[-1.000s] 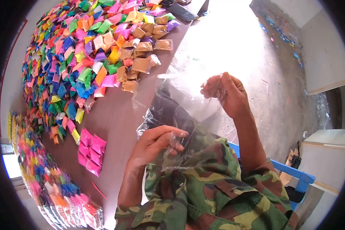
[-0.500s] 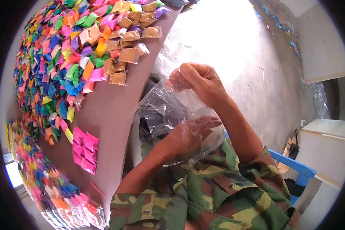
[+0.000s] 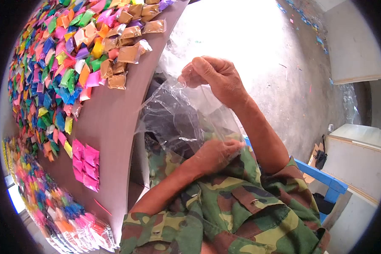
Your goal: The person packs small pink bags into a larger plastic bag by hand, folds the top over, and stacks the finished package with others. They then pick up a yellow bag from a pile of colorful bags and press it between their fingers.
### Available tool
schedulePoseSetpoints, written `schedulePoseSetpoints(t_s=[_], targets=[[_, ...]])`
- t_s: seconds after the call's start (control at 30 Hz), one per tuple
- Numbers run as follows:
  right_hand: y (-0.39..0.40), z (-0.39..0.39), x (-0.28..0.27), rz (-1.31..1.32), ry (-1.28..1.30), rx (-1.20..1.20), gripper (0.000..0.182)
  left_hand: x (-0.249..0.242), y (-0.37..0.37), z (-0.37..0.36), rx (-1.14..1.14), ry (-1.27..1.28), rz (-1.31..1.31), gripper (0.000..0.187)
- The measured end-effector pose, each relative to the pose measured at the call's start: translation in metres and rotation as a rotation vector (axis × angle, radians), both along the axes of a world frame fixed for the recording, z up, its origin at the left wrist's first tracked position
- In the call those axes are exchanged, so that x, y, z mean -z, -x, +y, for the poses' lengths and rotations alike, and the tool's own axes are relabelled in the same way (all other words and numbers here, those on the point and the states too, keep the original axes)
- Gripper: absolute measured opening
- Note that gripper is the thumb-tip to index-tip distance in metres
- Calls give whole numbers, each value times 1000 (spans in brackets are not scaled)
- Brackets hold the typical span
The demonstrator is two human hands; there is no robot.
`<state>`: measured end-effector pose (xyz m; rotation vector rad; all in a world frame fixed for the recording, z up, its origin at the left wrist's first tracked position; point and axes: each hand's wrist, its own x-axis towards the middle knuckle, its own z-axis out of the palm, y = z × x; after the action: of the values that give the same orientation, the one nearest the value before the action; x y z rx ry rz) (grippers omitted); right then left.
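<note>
A large clear plastic bag (image 3: 173, 112) hangs loosely in front of my camouflage jacket. My right hand (image 3: 216, 78) pinches its upper edge between thumb and fingers. Lower down, my left hand (image 3: 219, 153) is closed on the film at the bag's near side, its fingers drawn together and partly blurred. The bag looks empty, and its far side trails toward the table edge. On the table to the left lies a block of bright pink packets (image 3: 86, 165), set side by side in two rows.
A brown table (image 3: 114, 114) curves along my left, with a great heap of small coloured packets (image 3: 51, 84) on it. Brown packets (image 3: 129, 53) lie at the heap's near edge. To the right are a blue frame (image 3: 321, 175), pale boards (image 3: 351, 156) and concrete floor with scraps.
My left hand has moved down, and its stretched fingers have drawn together. My right hand has risen slightly, still pinching the bag. The table has shifted a little leftward in view.
</note>
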<state>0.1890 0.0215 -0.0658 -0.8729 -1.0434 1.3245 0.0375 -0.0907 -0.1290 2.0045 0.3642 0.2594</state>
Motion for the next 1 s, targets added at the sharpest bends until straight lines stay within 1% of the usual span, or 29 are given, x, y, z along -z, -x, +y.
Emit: schedulePoseSetpoints(t_s=[0.1, 0.2, 0.3, 0.4, 0.5, 0.6, 0.7, 0.8, 0.87, 0.9, 0.97, 1.0], targets=[[-1, -2, 0, -14, 2, -12, 40, -8, -2, -5, 22, 76, 85, 33], [-4, -4, 3, -16, 3, -7, 41, 1, 2, -8, 42, 67, 58, 32], [-6, -6, 2, -27, -11, -6, 40, 0, 1, -7, 83, -5, 226, 32], [-6, -8, -2, -26, -9, -6, 40, -3, -1, -3, 122, -61, 272, 31], [-7, -7, 0, -14, 6, 13, 40, 3, 9, -8, 71, 6, 217, 30], [-8, -1, -1, -25, 18, 4, 39, 6, 15, -7, 42, 16, 150, 29], [-3, 4, -2, -44, 19, -32, 39, 0, 14, -9, -1, -9, 164, 29], [5, 3, -7, -100, 29, -61, 37, -17, 8, -4, 40, -72, 369, 28], [7, 2, -16, -174, 65, -80, 35, -14, 6, -3, 76, -133, 437, 27], [8, 2, -13, -168, 91, -79, 34, -11, 8, -3, 92, -164, 475, 27], [6, 3, -12, -154, 91, -70, 34, 1, 16, -8, -11, -53, 308, 25], [4, 3, -11, -149, 94, -63, 34, -2, 18, -7, -58, 3, 220, 24]])
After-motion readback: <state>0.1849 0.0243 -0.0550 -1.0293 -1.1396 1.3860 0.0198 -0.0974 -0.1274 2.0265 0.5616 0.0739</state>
